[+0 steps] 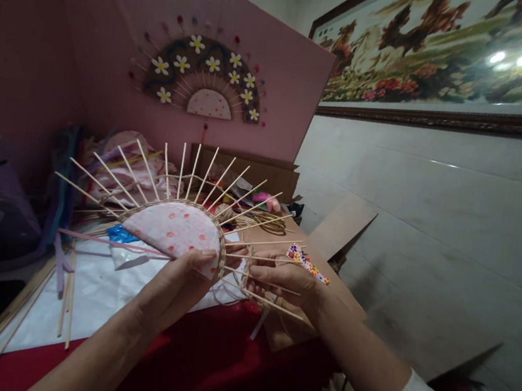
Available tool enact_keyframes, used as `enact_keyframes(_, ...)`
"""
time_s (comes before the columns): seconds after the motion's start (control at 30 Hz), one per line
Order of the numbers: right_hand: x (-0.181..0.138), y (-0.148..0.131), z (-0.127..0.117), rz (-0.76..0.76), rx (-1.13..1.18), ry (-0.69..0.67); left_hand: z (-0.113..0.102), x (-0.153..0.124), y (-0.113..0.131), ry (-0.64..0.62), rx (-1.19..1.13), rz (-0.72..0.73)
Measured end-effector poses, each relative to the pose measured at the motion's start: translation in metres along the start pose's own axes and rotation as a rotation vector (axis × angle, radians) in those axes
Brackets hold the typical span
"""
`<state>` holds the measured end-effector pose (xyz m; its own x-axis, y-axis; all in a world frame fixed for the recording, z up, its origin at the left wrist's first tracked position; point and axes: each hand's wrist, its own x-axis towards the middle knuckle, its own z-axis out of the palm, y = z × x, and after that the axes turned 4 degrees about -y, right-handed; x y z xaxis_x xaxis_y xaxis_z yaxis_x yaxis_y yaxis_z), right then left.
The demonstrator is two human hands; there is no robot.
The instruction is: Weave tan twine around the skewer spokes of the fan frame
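The left hand [181, 279] grips the fan [171, 227], its spokes jutting far and right; the right hand [293, 277] pinches cord [245, 280]. Sticks [7, 323] lie near left; cardboard [250, 167] stands far.

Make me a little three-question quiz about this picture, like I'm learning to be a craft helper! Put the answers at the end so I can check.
1. Pick one: whose thumb rests on the spotty half-circle panel?
A) the right hand's
B) the left hand's
C) neither hand's

2. True or false: the flowers on the fan-shaped decoration up behind have blue petals.

3. Fill in the missing word: thin, pale ____ poke out around the panel's curved edge.

Key:
1. B, the left hand's.
2. False. The petals are white, with yellow middles.
3. Sticks.
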<state>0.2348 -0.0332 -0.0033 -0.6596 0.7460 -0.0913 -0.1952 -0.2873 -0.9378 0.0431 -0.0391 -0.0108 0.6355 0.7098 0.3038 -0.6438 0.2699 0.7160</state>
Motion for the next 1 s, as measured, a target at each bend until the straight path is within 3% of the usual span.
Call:
enact_keyframes(0.23, -0.006, -0.004, 0.002, 0.058, 0.022, 0.073, 0.001, 0.000, 0.000, 0.034, -0.003, 0.013)
enact_keyframes(0.43, -0.004, 0.004, -0.005, -0.044, 0.092, -0.033, 0.004, 0.000, 0.002, 0.047, 0.019, 0.017)
enact_keyframes(0.87, -0.020, 0.015, -0.031, 0.014, 0.064, -0.005, -0.003, -0.001, 0.000, 0.093, 0.005, 0.025)
enact_keyframes(1.0, -0.028, 0.014, -0.046, -0.007, 0.025, 0.143, -0.004, -0.001, -0.001, 0.088, 0.026, 0.017)
